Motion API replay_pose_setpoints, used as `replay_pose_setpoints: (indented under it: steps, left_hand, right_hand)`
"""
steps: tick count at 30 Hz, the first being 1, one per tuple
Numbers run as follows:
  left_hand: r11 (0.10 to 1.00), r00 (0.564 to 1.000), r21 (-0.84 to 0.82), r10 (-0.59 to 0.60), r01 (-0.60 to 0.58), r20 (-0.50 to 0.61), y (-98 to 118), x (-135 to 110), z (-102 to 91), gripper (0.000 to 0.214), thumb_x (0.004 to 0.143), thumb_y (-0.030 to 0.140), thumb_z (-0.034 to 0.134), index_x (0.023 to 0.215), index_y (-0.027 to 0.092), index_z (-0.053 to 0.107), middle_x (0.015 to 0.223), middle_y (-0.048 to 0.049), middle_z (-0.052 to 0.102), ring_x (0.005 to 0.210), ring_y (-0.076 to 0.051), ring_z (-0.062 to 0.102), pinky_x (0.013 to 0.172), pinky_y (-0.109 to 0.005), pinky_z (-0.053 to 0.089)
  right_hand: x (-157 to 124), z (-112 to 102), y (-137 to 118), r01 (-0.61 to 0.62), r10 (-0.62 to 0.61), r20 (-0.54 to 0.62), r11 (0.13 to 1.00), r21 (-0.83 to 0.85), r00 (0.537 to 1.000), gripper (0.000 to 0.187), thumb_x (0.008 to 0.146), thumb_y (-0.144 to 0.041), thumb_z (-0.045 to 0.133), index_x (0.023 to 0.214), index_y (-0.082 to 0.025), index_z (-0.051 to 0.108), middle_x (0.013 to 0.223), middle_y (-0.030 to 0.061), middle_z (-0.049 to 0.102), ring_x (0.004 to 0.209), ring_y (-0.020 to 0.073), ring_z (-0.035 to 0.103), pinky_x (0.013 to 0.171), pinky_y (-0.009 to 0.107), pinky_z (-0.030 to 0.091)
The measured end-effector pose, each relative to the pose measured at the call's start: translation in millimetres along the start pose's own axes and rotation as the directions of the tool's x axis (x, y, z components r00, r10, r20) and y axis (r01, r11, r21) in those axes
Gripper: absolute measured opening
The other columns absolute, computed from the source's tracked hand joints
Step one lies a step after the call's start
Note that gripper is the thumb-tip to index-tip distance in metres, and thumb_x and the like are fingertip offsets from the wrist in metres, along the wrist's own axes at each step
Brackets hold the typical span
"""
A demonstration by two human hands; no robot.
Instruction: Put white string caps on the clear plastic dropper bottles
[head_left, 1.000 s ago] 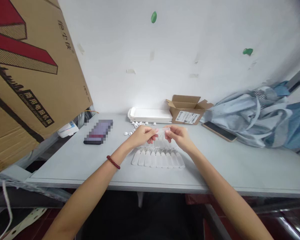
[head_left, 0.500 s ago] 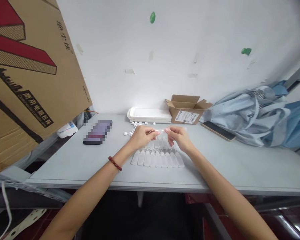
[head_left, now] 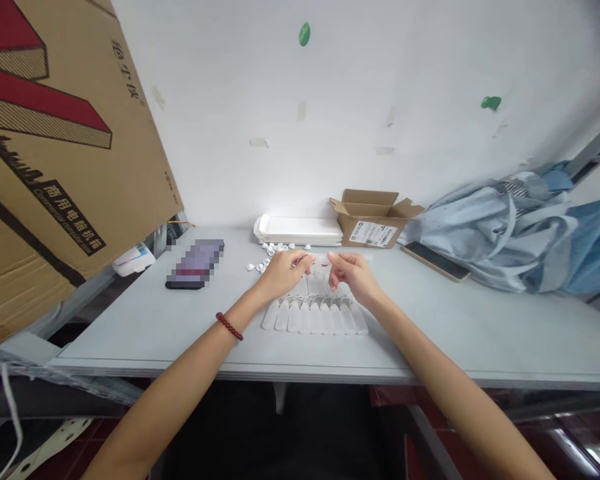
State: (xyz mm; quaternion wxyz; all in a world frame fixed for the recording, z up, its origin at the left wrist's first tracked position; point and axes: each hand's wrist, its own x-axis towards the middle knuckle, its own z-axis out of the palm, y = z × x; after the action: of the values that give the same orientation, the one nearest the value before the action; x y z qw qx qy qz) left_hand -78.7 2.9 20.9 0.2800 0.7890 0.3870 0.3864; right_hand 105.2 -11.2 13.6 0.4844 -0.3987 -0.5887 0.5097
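Two hands meet just above a row of translucent plastic vials (head_left: 314,317) lying flat at the middle of the table (head_left: 480,333). The left hand (head_left: 283,272) and right hand (head_left: 354,275), fingers curled, each pinch an end of one small clear vial (head_left: 321,262), which is faint against the white. Both forearms reach forward from the near edge.

The left forearm (head_left: 183,383) and right forearm (head_left: 443,387) are bare. One bracelet (head_left: 229,326) of small, round, dark red beads encircles the wrist just behind the left hand (head_left: 280,272).
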Motion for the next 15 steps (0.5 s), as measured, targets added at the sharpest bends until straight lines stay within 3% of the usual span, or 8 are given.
replay_pose_setpoints:
  steps: [3,5,9,11,15]
  left_hand:
    - [0.991,0.997,-0.116,-0.07,0.074,0.031,-1.7,1.6,-0.7,0.043,0.09,0.046,0.041,0.067,0.014,0.06,0.069,-0.0043,0.063,0.065,-0.013,0.058,0.062,-0.023,0.046]
    - [0.972,0.99,-0.192,-0.125,0.134,0.06,-0.9,2.2,-1.9,0.044,0.088,0.047,0.044,0.062,0.013,0.057,0.063,-0.0044,0.06,0.065,-0.014,0.06,0.057,-0.021,0.046]
    - [0.878,0.944,-0.352,-0.273,0.323,0.185,4.2,1.9,-7.2,0.042,0.087,0.046,0.047,0.063,0.013,0.054,0.054,-0.0007,0.053,0.047,-0.012,0.058,0.04,-0.02,0.038]
    - [0.842,0.93,-0.399,-0.3,0.363,0.213,6.0,1.5,-11.1,0.04,0.087,0.046,0.049,0.066,0.012,0.055,0.053,0.0004,0.052,0.042,-0.01,0.055,0.037,-0.02,0.035]
    - [0.837,0.928,-0.417,-0.261,0.354,0.265,5.7,0.5,-18.9,0.038,0.085,0.044,0.054,0.068,0.01,0.058,0.053,0.0008,0.052,0.043,-0.008,0.054,0.042,-0.019,0.039]
  right_hand:
    - [-0.1,0.3,0.9,0.053,-0.053,0.007,0.992,-0.116,0.999,0.041,0.081,-0.052,0.056,0.06,-0.017,0.051,0.048,0.0,0.056,0.041,0.0117,0.052,0.048,0.026,0.044]
    - [0.2,0.6,4.2,0.158,-0.173,-0.028,0.944,-0.29,0.984,0.037,0.083,-0.052,0.054,0.07,-0.016,0.057,0.057,0.0019,0.061,0.048,0.0129,0.055,0.051,0.027,0.046]
    - [0.4,3.7,12.7,0.401,-0.534,-0.009,0.647,-0.649,0.846,0.031,0.086,-0.045,0.052,0.1,-0.019,0.061,0.084,0.0071,0.066,0.067,0.0162,0.058,0.06,0.028,0.049]
    - [-0.2,5.7,15.0,0.452,-0.597,0.038,0.562,-0.693,0.801,0.028,0.088,-0.04,0.05,0.101,-0.018,0.062,0.086,0.0081,0.065,0.069,0.0165,0.058,0.062,0.028,0.049]
    - [-3.1,7.5,12.7,0.424,-0.554,0.016,0.619,-0.661,0.832,0.025,0.087,-0.038,0.052,0.094,-0.017,0.064,0.075,0.0048,0.064,0.06,0.0147,0.055,0.058,0.027,0.045]
